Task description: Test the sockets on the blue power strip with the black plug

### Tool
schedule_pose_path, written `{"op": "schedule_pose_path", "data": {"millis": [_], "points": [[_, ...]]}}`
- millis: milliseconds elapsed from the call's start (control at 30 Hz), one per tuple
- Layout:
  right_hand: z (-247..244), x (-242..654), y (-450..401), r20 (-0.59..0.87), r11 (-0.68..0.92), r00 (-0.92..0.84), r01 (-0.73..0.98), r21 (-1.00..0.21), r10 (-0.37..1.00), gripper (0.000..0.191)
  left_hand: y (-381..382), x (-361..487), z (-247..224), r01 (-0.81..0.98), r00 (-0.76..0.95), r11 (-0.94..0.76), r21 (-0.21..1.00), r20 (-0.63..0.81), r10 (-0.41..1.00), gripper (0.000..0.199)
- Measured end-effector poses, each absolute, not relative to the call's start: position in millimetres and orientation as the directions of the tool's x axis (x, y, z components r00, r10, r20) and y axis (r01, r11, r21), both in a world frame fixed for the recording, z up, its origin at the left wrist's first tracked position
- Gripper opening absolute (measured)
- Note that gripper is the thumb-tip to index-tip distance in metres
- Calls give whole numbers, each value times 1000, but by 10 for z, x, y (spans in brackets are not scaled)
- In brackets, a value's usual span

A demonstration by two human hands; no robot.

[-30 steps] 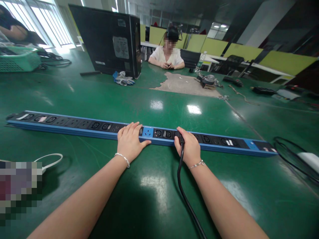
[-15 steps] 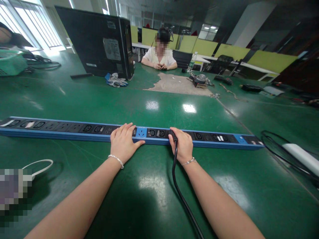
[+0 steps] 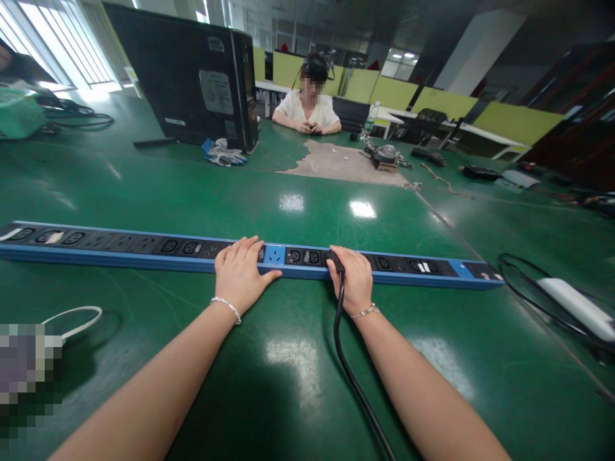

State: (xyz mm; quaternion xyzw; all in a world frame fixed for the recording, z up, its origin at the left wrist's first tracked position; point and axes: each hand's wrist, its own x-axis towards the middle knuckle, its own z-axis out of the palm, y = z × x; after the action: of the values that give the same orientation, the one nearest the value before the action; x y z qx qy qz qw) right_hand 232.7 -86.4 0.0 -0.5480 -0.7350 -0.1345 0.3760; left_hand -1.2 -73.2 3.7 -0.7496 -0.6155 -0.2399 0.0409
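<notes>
At the left, a long blue-edged power strip runs in from the frame's edge and lies across the green table, sockets up, its far end tapering off to the right. The left hand rests on it, fingers laid over the socket face and thumb spread out along the near side, just beside the blue socket; leaning weight there should keep the strip from sliding or tipping. Further right, the right hand pinches a black plug between thumb and fingers at the strip; whether it sits fully home cannot be told. Good handling here probably means gripping the plug's body, not the cord trailing toward the viewer, and keeping any force straight in line with the socket, without rocking. Rightmost lies a white block among black cables. Compared with a second ago, the strip's left end is now cut off by the frame and more of the white block shows; both hands keep the same places on the strip.
</notes>
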Motion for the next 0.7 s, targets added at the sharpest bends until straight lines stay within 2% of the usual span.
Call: {"op": "schedule_pose_path", "data": {"millis": [100,233,333,433,533,700], "points": [[119,2327,-867,780,409,-73,879,-244,622,29,-730,-11,40,942,125,-237,236,408,905,61],[317,2552,-887,843,371,123,858,-356,524,30,-732,-14,41,942,129,-240,236,408,904,62],[321,2968,-917,743,259,385,767,-587,547,30,-735,-18,40,943,128,-240,233,411,902,63],[206,3396,-967,601,209,520,625,-752,606,36,-735,-19,39,941,130,-244,233,414,901,62],[100,3623,-1016,533,140,530,610,-780,659,36,-736,-21,41,940,130,-244,239,412,902,62],[65,3657,-1025,512,83,469,674,-734,720,32,-733,-27,38,942,136,-246,227,415,900,62]]}}
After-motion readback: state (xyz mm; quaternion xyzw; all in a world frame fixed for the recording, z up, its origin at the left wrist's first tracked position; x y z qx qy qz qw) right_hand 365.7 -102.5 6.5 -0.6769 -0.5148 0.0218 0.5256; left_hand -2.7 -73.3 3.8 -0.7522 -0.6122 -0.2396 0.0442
